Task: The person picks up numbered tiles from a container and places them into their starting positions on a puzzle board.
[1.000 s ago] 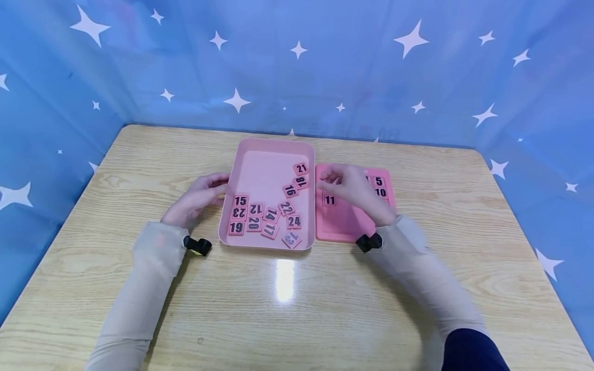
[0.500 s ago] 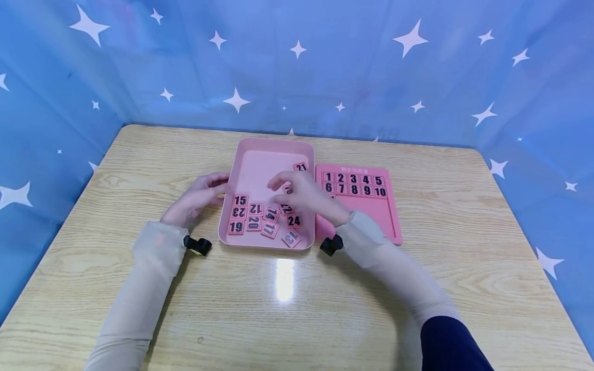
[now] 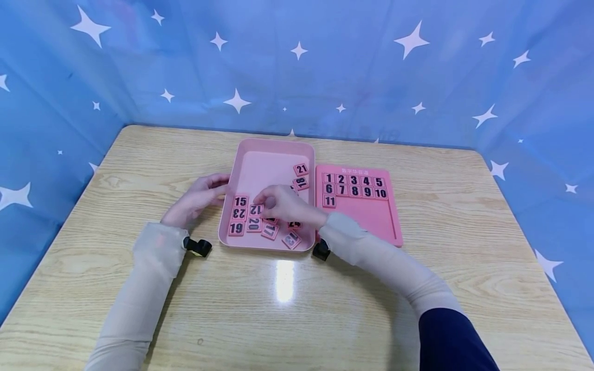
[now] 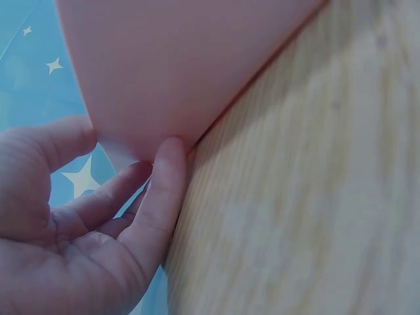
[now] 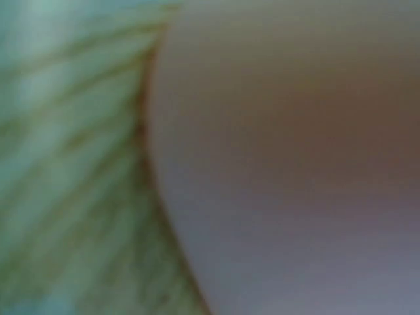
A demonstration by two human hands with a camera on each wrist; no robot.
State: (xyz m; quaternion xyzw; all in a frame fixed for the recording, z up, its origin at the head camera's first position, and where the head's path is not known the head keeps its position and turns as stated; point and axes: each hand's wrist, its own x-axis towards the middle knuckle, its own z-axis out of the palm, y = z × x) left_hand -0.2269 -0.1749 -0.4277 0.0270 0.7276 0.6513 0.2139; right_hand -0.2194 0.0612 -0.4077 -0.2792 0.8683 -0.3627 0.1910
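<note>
My left hand [image 3: 197, 197] rests its fingertips against the outer left wall of the pink tray [image 3: 274, 146]. In the left wrist view, the thumb [image 4: 161, 190] lies on that wall near the table. Inside the tray, my right hand [image 3: 290, 206] has thumb and forefinger parted right at the edges of the number 12 tile [image 3: 256, 209], which lies flat. Tiles 15 [image 3: 240, 201], 23 [image 3: 238, 214], 19 [image 3: 236, 228] and 20 [image 3: 253, 224] lie close by. My right hand partly covers other tiles. The right wrist view is blurred and shows no fingers.
Right of the tray lies a pink puzzle board [image 3: 359, 221] with tiles 1 to 10 in two rows and tile 11 [image 3: 329, 201] below. Tiles 21 [image 3: 300, 169] and 18 [image 3: 300, 183] lie at the tray's right side. A starry blue curtain [image 3: 297, 77] hangs behind the table [image 3: 232, 309].
My right hand has moved left from the board into the tray, down to the 12 tile, uncovering the board's tiles. My left hand stays at the tray wall.
</note>
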